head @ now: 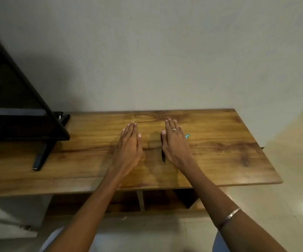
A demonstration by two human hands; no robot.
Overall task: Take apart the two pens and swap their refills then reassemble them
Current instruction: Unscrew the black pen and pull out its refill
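resting flat on the wooden worktop: left hand, palm down, fingers straight and together, grip holding nothing. right hand, likewise flat, ring on one finger, bangle on the forearm; its grip slack, closed round nothing. black pen lies just beside the right thumb, pointing away from the person. teal pen shows only its tip past the right hand's outer edge. black monitor stand at far left.

Black pen, teal pen flat
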